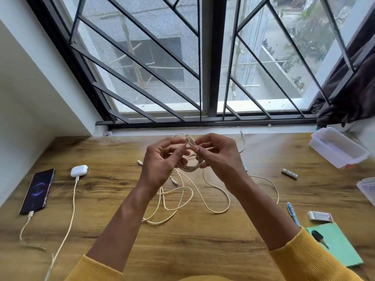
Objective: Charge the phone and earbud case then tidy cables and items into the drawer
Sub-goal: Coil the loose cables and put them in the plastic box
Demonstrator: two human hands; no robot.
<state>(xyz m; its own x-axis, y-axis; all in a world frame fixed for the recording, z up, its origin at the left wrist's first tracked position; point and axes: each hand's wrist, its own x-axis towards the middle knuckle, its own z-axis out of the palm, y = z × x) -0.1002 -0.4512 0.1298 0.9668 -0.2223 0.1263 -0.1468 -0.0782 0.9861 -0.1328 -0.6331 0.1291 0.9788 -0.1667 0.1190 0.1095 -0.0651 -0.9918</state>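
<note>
Head view: left hand (162,161) and right hand (218,157) raised mid-worktop (121,230), both gripping a coiled cream cable (190,166); loose loops trailing beneath. Phone (38,190) and earbud case (79,170) plugged in near left edge. Plastic tub (336,147), pen (292,212), green notebook (341,246) crowding right edge.

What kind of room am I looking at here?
Probably a home desk by a window: a wooden desk set against a barred window, with a phone and earbud case plugged in, and a green notebook.
</note>
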